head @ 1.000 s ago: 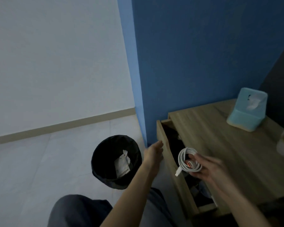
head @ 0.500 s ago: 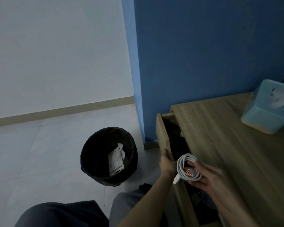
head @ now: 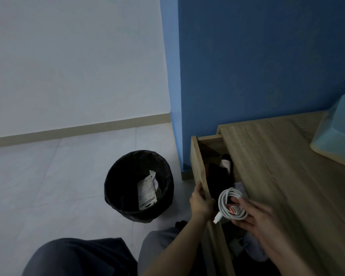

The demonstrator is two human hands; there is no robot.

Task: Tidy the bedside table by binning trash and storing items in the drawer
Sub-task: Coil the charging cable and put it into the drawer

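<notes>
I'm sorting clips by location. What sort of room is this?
Likely a bedroom corner: a wooden bedside table with an open drawer, a tissue box on top, and a lined bin beside it.

No writing can be read. The white paper packet (head: 146,193) lying in the round black-lined waste bin (head: 116,176) carries a dark printed band along its lower edge, but the lettering there is too blurred to make out.

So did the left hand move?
Yes. The left hand moved right, onto the drawer front, and now grips its top edge.
</notes>
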